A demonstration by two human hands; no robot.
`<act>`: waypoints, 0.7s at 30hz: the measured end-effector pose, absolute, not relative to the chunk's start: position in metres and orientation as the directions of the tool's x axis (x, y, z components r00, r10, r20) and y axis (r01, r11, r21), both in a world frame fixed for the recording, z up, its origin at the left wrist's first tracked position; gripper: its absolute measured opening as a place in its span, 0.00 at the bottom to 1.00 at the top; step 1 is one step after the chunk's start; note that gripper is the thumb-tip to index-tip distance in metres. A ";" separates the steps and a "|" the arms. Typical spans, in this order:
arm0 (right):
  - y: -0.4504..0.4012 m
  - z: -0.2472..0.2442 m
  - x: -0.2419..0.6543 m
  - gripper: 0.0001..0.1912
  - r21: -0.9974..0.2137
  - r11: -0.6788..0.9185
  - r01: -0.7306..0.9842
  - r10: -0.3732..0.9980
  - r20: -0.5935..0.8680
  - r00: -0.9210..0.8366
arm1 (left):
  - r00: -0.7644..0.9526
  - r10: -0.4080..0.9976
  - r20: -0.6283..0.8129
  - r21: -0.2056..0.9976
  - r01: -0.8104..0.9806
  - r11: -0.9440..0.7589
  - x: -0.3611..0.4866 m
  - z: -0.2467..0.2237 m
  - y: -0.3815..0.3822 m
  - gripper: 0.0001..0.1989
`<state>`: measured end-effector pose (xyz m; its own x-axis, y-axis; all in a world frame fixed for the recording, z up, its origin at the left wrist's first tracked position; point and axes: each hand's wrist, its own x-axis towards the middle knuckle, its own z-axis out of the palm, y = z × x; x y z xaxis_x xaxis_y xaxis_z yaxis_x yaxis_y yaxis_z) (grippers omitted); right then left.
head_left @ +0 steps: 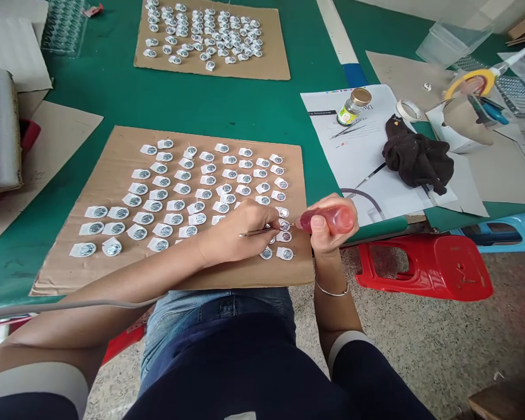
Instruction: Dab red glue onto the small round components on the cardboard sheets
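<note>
Rows of small round silvery pieces on white tabs [144, 218] lie on a brown cardboard sheet [70, 274] in front of me. My left hand [245, 230] is closed around a thin metal tool [258, 232], its wrist low over the sheet and its fingertips beside the pieces near the right edge. My right hand [326, 230] grips a red squeeze bottle [330, 220] lying nearly level, its narrow tip pointing left at a piece [284, 225] in the rightmost column. Whether the tip touches that piece is too small to tell.
A second cardboard sheet [275, 52] with more pieces lies farther back. On white paper at the right are a glass jar [353, 107], a dark cloth [417, 154] and a tape roll [409, 110]. A red stool [464, 268] stands at the lower right. Foam-filled cardboard [4, 128] sits far left.
</note>
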<state>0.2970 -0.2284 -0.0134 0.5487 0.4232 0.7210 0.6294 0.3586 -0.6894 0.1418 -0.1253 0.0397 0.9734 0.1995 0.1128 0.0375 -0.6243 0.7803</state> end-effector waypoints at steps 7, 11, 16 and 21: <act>-0.228 -0.014 0.299 0.11 -0.666 0.367 0.649 0.424 0.741 0.521 | 0.970 0.209 0.124 0.774 0.037 -0.632 0.141 0.037 -0.124 0.06; -0.229 -0.015 0.300 0.11 -0.677 0.354 0.646 0.455 0.728 0.513 | 0.967 0.232 0.102 0.783 0.066 -0.618 0.142 0.036 -0.124 0.06; -0.230 -0.014 0.300 0.12 -0.691 0.356 0.629 0.470 0.714 0.519 | 0.957 0.275 0.092 0.790 0.099 -0.605 0.143 0.036 -0.125 0.07; -0.231 -0.011 0.297 0.10 -0.732 0.339 0.591 0.493 0.673 0.551 | 0.959 0.274 0.072 0.801 0.108 -0.589 0.143 0.035 -0.124 0.07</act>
<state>0.2969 -0.2309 -0.0107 0.5515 0.4928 0.6731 0.5905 0.3393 -0.7323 0.1427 -0.1244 0.0353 0.9591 0.2737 0.0723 0.1077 -0.5891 0.8008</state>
